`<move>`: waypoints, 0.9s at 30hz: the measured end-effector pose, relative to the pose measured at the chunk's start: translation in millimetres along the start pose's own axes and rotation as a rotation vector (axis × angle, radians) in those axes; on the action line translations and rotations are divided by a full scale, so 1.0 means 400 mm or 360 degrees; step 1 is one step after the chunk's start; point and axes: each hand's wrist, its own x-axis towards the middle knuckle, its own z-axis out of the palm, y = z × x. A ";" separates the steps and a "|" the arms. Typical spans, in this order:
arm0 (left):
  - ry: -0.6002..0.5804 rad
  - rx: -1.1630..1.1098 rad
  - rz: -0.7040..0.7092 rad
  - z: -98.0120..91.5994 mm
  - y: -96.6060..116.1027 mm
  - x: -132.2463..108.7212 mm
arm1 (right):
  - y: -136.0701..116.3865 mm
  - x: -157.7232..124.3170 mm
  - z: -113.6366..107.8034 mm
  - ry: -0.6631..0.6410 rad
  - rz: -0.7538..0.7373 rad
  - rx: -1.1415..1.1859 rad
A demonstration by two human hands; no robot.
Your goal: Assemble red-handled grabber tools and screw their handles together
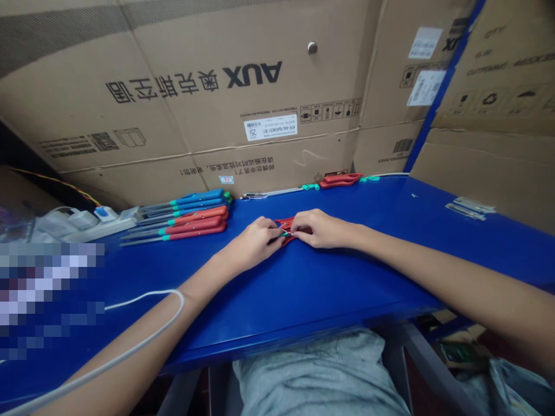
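Note:
At the middle of the blue table, a small red item (287, 222) with a teal piece and a thin pale strand sits between my hands. My left hand (259, 238) is closed on its left side, fingers pinched near the teal piece. From the right, my right hand (315, 227) pinches at the same spot, thumb and forefinger by the strand. Fingers cover most of the item, so its exact kind is hidden. To the left lie stacked red-handled tools (197, 224) and blue-handled tools (202, 199) with teal bands and long thin metal shafts.
Cardboard (208, 127) walls the back of the blue table (277, 294). Along it lie more red handles (340, 180) with teal pieces. Clear slim packets (470, 208) are at right, a power strip (102, 226) at left. A white cable (143, 352) crosses over my left forearm.

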 end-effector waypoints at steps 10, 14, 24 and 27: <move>0.0038 0.0006 0.0068 0.011 -0.007 0.000 | -0.001 0.001 -0.001 0.0006 -0.0002 -0.0061; 0.0057 0.0003 0.0086 0.013 -0.006 0.000 | -0.001 0.002 0.000 -0.0001 0.0006 -0.0079; 0.0059 0.0127 0.0143 0.006 0.001 -0.004 | 0.000 0.002 -0.002 -0.0024 -0.0002 -0.0079; 0.0054 0.0158 0.0148 0.002 0.007 -0.003 | -0.002 0.003 -0.004 -0.0051 -0.0002 -0.0089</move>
